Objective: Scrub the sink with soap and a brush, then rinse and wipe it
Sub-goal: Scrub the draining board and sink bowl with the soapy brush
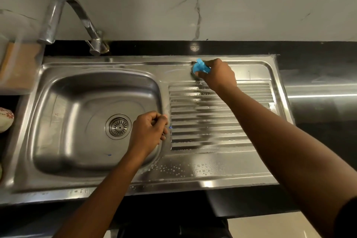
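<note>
A stainless steel sink (58, 75) fills the view, its basin on the left with a round drain (118, 126) and a ribbed drainboard (212, 121) on the right. My right hand (216, 74) grips a blue-handled scrub brush (200, 66) pressed onto the flat strip at the drainboard's far edge. My left hand (148, 131) is loosely curled with nothing in it, its fingers against the basin's right rim. Suds and water beads lie on the drainboard ribs and its near edge.
A curved metal faucet (63, 15) stands behind the basin at the far left. A wooden board (19, 63) leans at the left edge, with a patterned white object (5, 120) below it. Black countertop (318, 121) surrounds the sink; a marble wall rises behind.
</note>
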Available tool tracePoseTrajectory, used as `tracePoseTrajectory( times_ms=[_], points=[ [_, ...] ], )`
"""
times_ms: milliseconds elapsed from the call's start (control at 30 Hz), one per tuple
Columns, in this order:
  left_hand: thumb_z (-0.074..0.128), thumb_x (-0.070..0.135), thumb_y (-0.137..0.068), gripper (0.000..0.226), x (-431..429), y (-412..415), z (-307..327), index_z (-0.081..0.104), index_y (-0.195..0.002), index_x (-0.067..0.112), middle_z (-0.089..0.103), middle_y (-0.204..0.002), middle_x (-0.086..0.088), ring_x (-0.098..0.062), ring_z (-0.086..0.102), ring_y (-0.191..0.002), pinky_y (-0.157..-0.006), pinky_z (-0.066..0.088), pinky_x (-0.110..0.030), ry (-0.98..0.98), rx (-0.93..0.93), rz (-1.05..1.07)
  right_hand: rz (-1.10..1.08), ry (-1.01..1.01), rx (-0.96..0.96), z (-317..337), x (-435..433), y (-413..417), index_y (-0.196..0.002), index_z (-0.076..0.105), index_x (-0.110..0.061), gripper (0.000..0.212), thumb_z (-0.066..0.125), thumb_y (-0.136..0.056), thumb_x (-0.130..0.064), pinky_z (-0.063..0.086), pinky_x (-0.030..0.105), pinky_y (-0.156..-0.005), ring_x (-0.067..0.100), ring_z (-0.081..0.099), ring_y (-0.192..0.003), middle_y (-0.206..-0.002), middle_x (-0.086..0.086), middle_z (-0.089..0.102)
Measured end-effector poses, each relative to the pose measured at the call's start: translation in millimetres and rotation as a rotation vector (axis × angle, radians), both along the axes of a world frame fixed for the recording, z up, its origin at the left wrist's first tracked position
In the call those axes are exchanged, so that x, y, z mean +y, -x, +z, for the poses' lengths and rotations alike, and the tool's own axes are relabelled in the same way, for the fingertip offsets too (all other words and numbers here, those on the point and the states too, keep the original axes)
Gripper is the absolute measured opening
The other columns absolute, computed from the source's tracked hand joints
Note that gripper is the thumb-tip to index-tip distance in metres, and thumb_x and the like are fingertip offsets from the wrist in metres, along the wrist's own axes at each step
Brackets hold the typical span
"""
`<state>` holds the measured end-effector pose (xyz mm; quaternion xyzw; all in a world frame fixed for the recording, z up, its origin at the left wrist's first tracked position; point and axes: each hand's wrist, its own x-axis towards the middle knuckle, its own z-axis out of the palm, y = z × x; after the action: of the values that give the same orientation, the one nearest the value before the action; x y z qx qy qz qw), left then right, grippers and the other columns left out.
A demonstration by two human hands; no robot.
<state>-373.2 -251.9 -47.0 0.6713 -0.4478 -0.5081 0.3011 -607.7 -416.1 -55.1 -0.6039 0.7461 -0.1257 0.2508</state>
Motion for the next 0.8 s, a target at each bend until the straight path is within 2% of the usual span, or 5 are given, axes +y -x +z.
tracePoseTrajectory(
  times_ms=[300, 400, 600, 700, 800],
  points=[
    [0.063, 0.025, -0.104, 0.031, -3.2, 7.9, -4.7, 0.071, -0.080, 0.007, 0.074, -0.067, -0.008, -0.018, 0.066, -0.056, -0.053, 0.052, -0.029, -0.012, -0.002, 0.020, 0.273, -0.088, -0.030, -7.4, 2.4, -22.6, -0.137, 0.065, -0.022, 0.056, 0.078, -0.089, -0.047, 0.054, 0.029, -0.085, 0.014, 0.066, -0.096, -0.122, 0.000, 0.073],
    [0.063, 0.026, -0.104, 0.031, -4.4, 15.1, -6.7, 0.071, -0.080, 0.008, 0.074, -0.067, -0.009, -0.018, 0.066, -0.056, -0.052, 0.052, -0.030, -0.021, 0.023, 0.014, 0.227, -0.101, 0.008, -1.4, 7.3, 15.7, -0.136, 0.067, -0.020, 0.056, 0.078, -0.089, -0.048, 0.050, 0.024, -0.074, 0.011, 0.064, -0.086, -0.117, 0.000, 0.074],
    [0.064, 0.027, -0.104, 0.030, -6.9, 26.0, -5.8, 0.072, -0.081, 0.009, 0.074, -0.068, -0.008, -0.019, 0.067, -0.056, -0.054, 0.054, -0.030, -0.007, 0.017, 0.009, -0.020, -0.042, -0.031, 5.8, -12.1, 56.6, -0.140, 0.064, -0.017, 0.061, 0.078, -0.089, -0.048, 0.057, 0.035, -0.088, 0.018, 0.067, -0.096, -0.126, 0.004, 0.072],
    [0.063, 0.028, -0.105, 0.031, -10.8, 31.9, -4.5, 0.072, -0.081, 0.010, 0.074, -0.067, -0.007, -0.019, 0.068, -0.056, -0.055, 0.054, -0.029, 0.014, 0.006, -0.001, -0.023, -0.038, -0.062, 5.8, -18.5, 42.0, -0.140, 0.062, -0.016, 0.059, 0.078, -0.090, -0.045, 0.057, 0.035, -0.088, 0.019, 0.068, -0.098, -0.126, 0.004, 0.072],
    [0.063, 0.029, -0.105, 0.030, -12.4, 41.0, -3.9, 0.073, -0.082, 0.011, 0.074, -0.068, -0.007, -0.018, 0.068, -0.056, -0.054, 0.053, -0.027, 0.023, 0.004, -0.015, 0.051, -0.042, -0.094, 2.0, -12.2, 26.4, -0.140, 0.062, -0.018, 0.058, 0.078, -0.091, -0.044, 0.051, 0.025, -0.076, 0.013, 0.065, -0.091, -0.125, 0.002, 0.071]
  ],
)
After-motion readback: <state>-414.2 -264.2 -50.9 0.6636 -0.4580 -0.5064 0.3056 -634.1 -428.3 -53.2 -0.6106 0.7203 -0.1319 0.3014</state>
